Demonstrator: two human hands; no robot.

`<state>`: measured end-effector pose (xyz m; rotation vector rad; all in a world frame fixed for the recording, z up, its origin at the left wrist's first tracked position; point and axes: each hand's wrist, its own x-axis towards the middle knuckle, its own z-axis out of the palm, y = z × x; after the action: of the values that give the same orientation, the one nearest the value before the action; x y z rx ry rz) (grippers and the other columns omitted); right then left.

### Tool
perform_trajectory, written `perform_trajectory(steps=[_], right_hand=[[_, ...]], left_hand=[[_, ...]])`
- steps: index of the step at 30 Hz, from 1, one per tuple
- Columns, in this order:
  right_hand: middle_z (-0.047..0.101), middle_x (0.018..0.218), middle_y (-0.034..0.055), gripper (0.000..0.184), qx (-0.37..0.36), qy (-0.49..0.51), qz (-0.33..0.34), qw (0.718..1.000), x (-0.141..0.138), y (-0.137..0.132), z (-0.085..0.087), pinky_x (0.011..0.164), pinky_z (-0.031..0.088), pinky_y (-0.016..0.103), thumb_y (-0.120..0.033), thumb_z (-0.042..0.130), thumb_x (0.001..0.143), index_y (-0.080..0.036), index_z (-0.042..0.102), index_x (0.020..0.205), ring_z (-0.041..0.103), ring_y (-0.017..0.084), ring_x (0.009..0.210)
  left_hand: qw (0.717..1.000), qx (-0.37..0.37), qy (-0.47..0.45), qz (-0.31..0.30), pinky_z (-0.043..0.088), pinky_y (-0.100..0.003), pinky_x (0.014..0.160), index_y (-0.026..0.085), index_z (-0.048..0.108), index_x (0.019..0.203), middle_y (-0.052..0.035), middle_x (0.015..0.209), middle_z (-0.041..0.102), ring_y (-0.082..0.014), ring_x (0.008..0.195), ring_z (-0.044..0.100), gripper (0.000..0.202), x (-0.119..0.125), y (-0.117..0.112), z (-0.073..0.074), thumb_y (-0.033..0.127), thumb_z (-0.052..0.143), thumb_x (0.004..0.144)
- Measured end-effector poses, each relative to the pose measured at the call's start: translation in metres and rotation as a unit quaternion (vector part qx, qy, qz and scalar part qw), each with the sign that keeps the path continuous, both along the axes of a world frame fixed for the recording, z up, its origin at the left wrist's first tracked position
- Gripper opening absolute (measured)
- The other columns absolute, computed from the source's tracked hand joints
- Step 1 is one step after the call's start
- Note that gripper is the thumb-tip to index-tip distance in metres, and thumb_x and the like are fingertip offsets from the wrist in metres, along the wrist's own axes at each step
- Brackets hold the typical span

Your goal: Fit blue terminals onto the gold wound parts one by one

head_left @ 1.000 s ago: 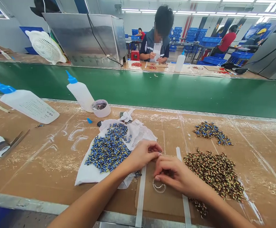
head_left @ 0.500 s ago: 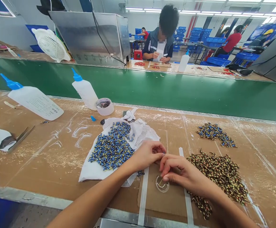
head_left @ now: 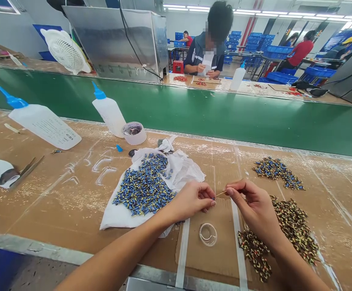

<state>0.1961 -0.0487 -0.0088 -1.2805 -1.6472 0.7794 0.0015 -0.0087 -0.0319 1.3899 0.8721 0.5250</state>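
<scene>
My left hand is closed in a pinch on a small blue part at its fingertips. My right hand pinches a thin stick whose tip points at that part. Both hands hover over a cardboard pad edged with white tape strips. A small clear round dish lies on the pad just below the hands. A heap of blue-and-yellow parts rests on a white cloth to the left. A dark multicoloured heap lies under my right wrist.
A smaller blue heap lies at right. Two squeeze bottles with blue caps, a tape roll and a white fan stand left. A green conveyor runs behind; another person works across it.
My right hand has lifted off the clear dish and moved up and right, now holding the stick up to the part in my left fingers. The view drifted slightly.
</scene>
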Motion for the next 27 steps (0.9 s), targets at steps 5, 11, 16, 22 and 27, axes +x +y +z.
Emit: perform_trajectory(steps=[5, 11, 16, 22, 27], right_hand=[[0.066, 0.076, 0.0021, 0.016, -0.007, -0.038, 0.002, 0.999, -0.003, 0.0011, -0.0001, 0.066, 0.044, 0.029, -0.032, 0.057, 0.091, -0.02, 0.062, 0.082, 0.059, 0.018, 0.071], [0.067, 0.077, 0.0024, 0.017, -0.011, -0.058, 0.014, 0.998, -0.005, 0.0005, 0.0002, 0.067, 0.043, 0.029, -0.032, 0.056, 0.091, -0.019, 0.062, 0.082, 0.059, 0.018, 0.072], [0.067, 0.079, 0.0025, 0.017, -0.015, -0.058, 0.028, 0.998, -0.005, 0.0, -0.0006, 0.067, 0.042, 0.029, -0.032, 0.055, 0.092, -0.02, 0.061, 0.082, 0.06, 0.018, 0.073], [0.066, 0.076, 0.0008, 0.014, -0.004, -0.071, 0.028, 0.997, -0.0057, -0.0018, -0.0006, 0.066, 0.042, 0.028, -0.03, 0.056, 0.092, -0.021, 0.061, 0.082, 0.059, 0.017, 0.07], [0.066, 0.08, 0.0009, 0.012, 0.009, -0.065, 0.059, 0.996, -0.007, -0.0026, 0.0005, 0.068, 0.043, 0.027, -0.027, 0.056, 0.092, -0.021, 0.06, 0.083, 0.06, 0.016, 0.073]], left_hand=[[1.0, -0.003, -0.001, -0.002, 0.049, -0.026, 0.056, 0.013, 0.062, 0.082, 0.0004, 0.065, 0.06, -0.0123, 0.058, 0.056, 0.017, 0.0006, -0.0003, 0.0023, 0.027, 0.069, 0.073], [1.0, 0.002, 0.003, 0.0, 0.049, -0.026, 0.056, 0.014, 0.061, 0.08, 0.0008, 0.064, 0.059, -0.0122, 0.058, 0.057, 0.018, -0.0001, 0.0, 0.0032, 0.028, 0.069, 0.073], [1.0, 0.009, 0.003, -0.011, 0.049, -0.025, 0.058, 0.013, 0.06, 0.08, 0.0005, 0.065, 0.06, -0.0121, 0.059, 0.057, 0.017, -0.0013, -0.0002, 0.0036, 0.027, 0.068, 0.074], [1.0, 0.019, 0.001, -0.013, 0.048, -0.025, 0.057, 0.014, 0.059, 0.08, 0.0012, 0.064, 0.058, -0.0119, 0.058, 0.056, 0.014, -0.0017, -0.0016, 0.0025, 0.025, 0.066, 0.075], [0.999, 0.033, -0.002, -0.021, 0.046, -0.023, 0.057, 0.015, 0.058, 0.077, 0.0022, 0.064, 0.056, -0.0115, 0.059, 0.055, 0.01, -0.0019, -0.0017, 0.0042, 0.022, 0.064, 0.076]])
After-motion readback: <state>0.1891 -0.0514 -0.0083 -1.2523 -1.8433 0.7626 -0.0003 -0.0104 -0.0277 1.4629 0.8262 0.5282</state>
